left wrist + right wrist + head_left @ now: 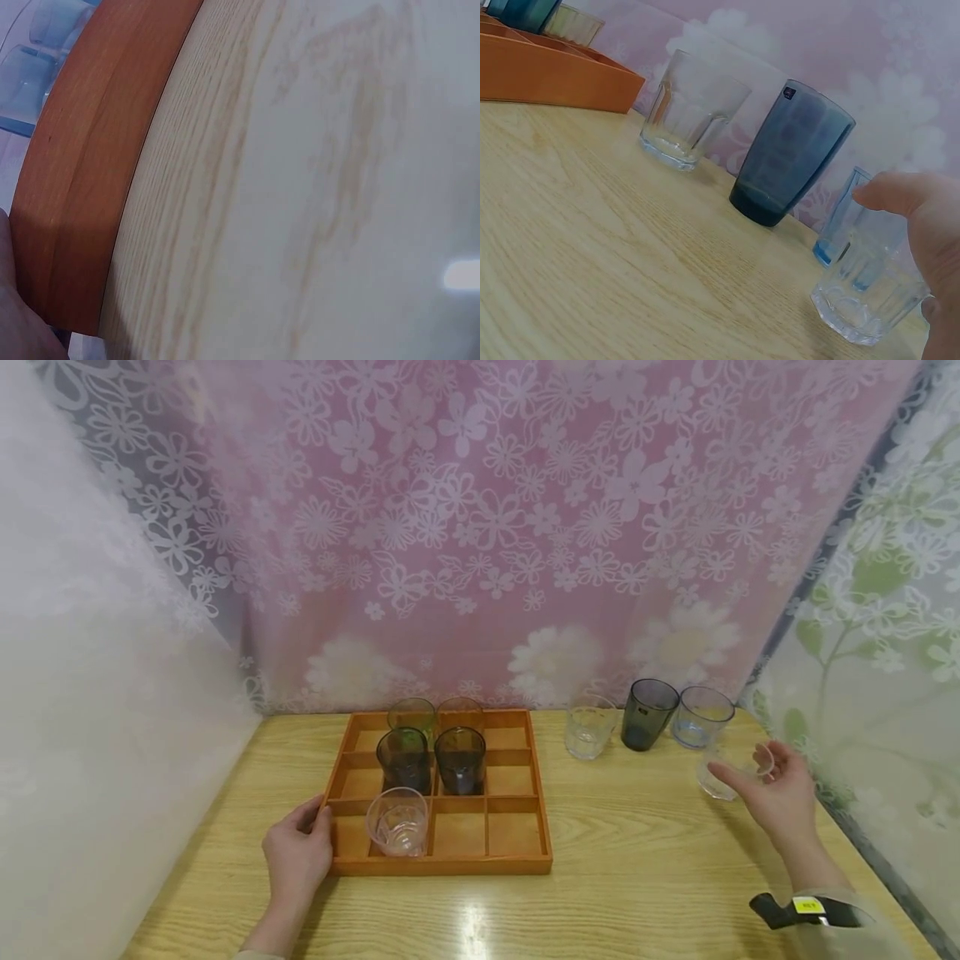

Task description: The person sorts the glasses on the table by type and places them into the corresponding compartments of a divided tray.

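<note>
At the right of the table, my right hand [780, 793] grips a clear faceted glass [716, 781], thumb on one side and fingers on the other. In the right wrist view the thumb [892, 193] lies at the rim of this glass [859, 307], whose base is close to the tabletop. My left hand [296, 852] holds the left wall of a divided wooden tray [442, 865] near its front corner. Inside the tray stand a clear glass [397, 827] in front, two dark glasses [461, 764] behind it, and a greenish glass [411, 714] and an amber glass [460, 714] at the back.
Along the back right stand a clear glass [589, 731], a tall dark grey glass [649, 717] and a bluish glass [701, 718], the last just behind my right hand. A pink floral curtain [465, 527] hangs behind the table; patterned sheets [885, 652] border the sides.
</note>
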`<state>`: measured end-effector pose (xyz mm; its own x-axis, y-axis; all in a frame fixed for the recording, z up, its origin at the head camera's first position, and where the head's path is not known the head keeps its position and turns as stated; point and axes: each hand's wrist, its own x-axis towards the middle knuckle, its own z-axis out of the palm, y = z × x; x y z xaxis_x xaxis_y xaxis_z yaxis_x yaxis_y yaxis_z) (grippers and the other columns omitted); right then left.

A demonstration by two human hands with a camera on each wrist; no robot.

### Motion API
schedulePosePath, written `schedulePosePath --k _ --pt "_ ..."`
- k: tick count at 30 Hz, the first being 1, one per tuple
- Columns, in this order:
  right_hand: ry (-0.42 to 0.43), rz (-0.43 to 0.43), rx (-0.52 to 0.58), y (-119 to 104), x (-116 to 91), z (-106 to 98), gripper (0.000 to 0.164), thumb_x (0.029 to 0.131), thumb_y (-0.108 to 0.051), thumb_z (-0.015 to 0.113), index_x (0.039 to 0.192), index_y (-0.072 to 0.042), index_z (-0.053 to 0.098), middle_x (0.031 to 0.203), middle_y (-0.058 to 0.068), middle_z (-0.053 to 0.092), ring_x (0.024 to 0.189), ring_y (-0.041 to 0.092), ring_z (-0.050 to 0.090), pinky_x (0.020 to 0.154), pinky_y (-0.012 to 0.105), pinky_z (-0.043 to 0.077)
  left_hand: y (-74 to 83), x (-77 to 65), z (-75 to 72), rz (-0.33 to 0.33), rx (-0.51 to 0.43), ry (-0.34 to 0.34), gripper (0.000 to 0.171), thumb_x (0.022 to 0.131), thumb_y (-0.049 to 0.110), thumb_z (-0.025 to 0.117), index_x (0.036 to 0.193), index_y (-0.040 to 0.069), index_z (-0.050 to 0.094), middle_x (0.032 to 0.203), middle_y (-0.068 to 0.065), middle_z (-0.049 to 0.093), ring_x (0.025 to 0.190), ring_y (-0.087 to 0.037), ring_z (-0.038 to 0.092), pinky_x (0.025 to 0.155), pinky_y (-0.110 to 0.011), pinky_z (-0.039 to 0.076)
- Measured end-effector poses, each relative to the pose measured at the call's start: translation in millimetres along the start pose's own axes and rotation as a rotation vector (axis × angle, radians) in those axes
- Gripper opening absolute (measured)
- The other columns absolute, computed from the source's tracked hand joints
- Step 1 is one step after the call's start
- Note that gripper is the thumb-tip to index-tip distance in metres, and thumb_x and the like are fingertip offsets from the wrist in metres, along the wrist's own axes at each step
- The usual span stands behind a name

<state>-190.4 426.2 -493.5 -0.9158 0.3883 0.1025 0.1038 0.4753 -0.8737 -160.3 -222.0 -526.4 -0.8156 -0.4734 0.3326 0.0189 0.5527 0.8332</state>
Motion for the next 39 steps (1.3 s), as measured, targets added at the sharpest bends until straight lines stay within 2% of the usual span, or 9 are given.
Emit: schedulePosePath --k 3,6,14,17,21,27,35,39 --pt "-0.005 -0.014 -0.013 2.7 2.7 1.4 0.108 0.095 -0.038 0.082 0.169 -0.004 0.011 0.167 0.018 0.033 0.148 0.04 0.035 0.088 0.006 0.04 -0.2 -0.8 0.1 0.011 -0.005 -0.003 0.021 0.099 0.003 0.07 0.117 -0.005 0.079 0.106 -0.021 0.078 0.092 -0.03 0.074 0.067 -0.004 0.044" --pt "-0.003 -0.026 -0.013 4.9 4.7 2.7 0.106 0.095 -0.037 0.082 0.168 -0.003 0.013 0.164 0.019 0.037 0.147 0.037 0.038 0.08 0.004 0.04 -0.4 -1.5 0.2 0.014 -0.008 -0.006 0.021 0.099 0.003 0.07 0.117 -0.005 0.079 0.105 -0.021 0.078 0.092 -0.031 0.074 0.066 -0.003 0.044" --pt "0.002 -0.032 -0.005 2.1 5.6 2.8 0.103 0.095 -0.037 0.082 0.168 -0.003 0.017 0.164 0.018 0.038 0.148 0.033 0.039 0.083 0.004 0.04 -1.0 -0.7 0.4 -0.012 0.002 -0.019 0.023 0.1 0.006 0.069 0.119 -0.004 0.078 0.107 -0.02 0.078 0.093 -0.03 0.074 0.067 -0.005 0.045" --pt "0.031 -0.012 0.006 1.0 5.4 3.3 0.102 0.094 -0.036 0.083 0.168 -0.004 0.021 0.16 0.011 0.044 0.146 0.025 0.043 0.084 0.004 0.041 -1.1 -0.3 0.3 -0.014 0.0 -0.026 0.023 0.1 0.005 0.069 0.119 -0.004 0.078 0.107 -0.02 0.078 0.093 -0.031 0.074 0.066 -0.005 0.045" --pt "0.082 -0.005 0.032 -4.5 4.5 3.6 0.1 0.091 -0.034 0.086 0.167 -0.007 0.027 0.148 -0.004 0.053 0.134 0.01 0.05 0.084 0.005 0.043 -1.0 0.0 -0.5 -0.008 -0.009 -0.03 0.023 0.1 0.005 0.07 0.119 -0.004 0.078 0.106 -0.021 0.078 0.092 -0.032 0.074 0.066 -0.005 0.045" --pt "0.091 -0.08 0.051 -26.7 -2.0 2.5 0.096 0.09 -0.029 0.088 0.165 -0.007 0.033 0.135 -0.016 0.057 0.122 0.001 0.053 0.084 0.005 0.042 -1.1 0.6 -2.0 -0.013 -0.017 -0.031 0.023 0.1 0.006 0.07 0.12 -0.004 0.078 0.106 -0.021 0.077 0.093 -0.031 0.074 0.066 -0.005 0.045" --pt "0.043 -0.155 0.088 -59.6 -19.9 7.6 0.093 0.089 -0.02 0.089 0.164 -0.005 0.035 0.137 -0.011 0.062 0.119 -0.001 0.055 0.086 0.007 0.043 -1.0 0.9 -2.4 -0.015 -0.015 -0.025 0.023 0.1 0.005 0.069 0.119 -0.005 0.078 0.106 -0.021 0.078 0.093 -0.031 0.075 0.066 -0.004 0.045" --pt "0.014 -0.179 0.132 -74.1 -29.2 13.6 0.088 0.09 -0.015 0.088 0.162 -0.007 0.039 0.131 -0.018 0.061 0.116 -0.003 0.056 0.089 0.009 0.044 -1.0 1.1 -2.3 -0.016 -0.019 -0.025 0.023 0.1 0.004 0.068 0.12 -0.005 0.077 0.107 -0.022 0.077 0.094 -0.032 0.075 0.066 -0.003 0.044"
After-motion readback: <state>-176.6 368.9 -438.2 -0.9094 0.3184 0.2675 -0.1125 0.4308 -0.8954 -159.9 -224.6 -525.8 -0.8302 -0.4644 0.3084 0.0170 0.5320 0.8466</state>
